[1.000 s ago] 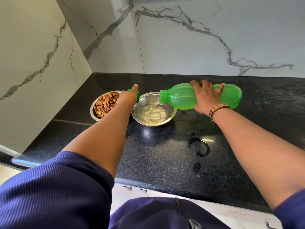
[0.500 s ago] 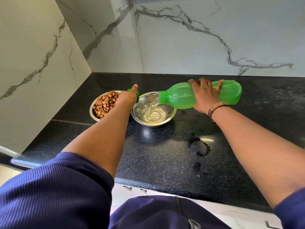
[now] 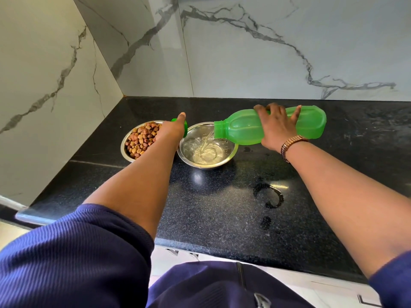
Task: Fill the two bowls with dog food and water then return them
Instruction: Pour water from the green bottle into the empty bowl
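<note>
My right hand [image 3: 277, 130] has its grip clamped over the middle of the green bottle [image 3: 275, 127], fingers wrapped across the top, thumb on the far side. The bottle's long axis lies near horizontal, neck to the left of my grip and tipped slightly down, base out to the right. Its mouth sits right over the rim of the water bowl [image 3: 208, 145], and a thin stream falls into it; the bowl looks partly filled, water churning. So the target lies left of and below my right grip, along the bottle's axis. My left hand [image 3: 171, 132] is closed around the green cap [image 3: 183, 127], hovering between the two bowls, just above the gap. The food bowl [image 3: 139, 141] sits left of that hand, already loaded with kibble. Both bowls stand on the black desk [image 3: 222, 207], close together. Wet marks on the desk sit nearer me, below the right forearm. Judgement: pour is mid-way, next is righting the bottle by lifting the neck, left hand is nearer for capping.
</note>
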